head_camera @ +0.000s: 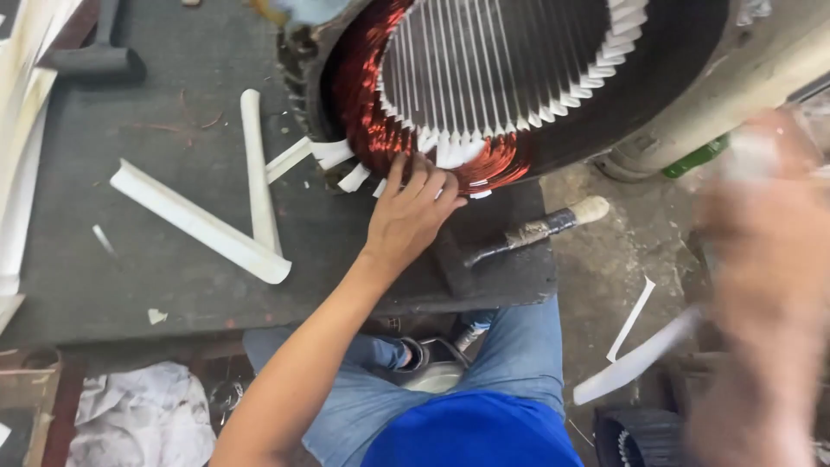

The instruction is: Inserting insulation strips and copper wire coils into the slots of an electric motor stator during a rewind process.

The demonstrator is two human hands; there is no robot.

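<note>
A large motor stator [666, 69] lies on its side at the top, with red copper windings [359, 112] and several white insulation papers [493, 69] lining its slots. My left hand [406, 216] reaches up to the lower edge of the winding, fingertips pressing on the copper and the white paper ends there, with nothing held in it. My right hand [765, 251] is raised at the right edge and heavily blurred. Whether it holds anything cannot be made out.
A tool with a taped handle [536, 232] lies on the dark mat [104, 277] just right of my left hand. Long white paper strips [199, 223] lie to the left, a mallet [95, 56] at top left, and another white strip [635, 359] on the floor at right.
</note>
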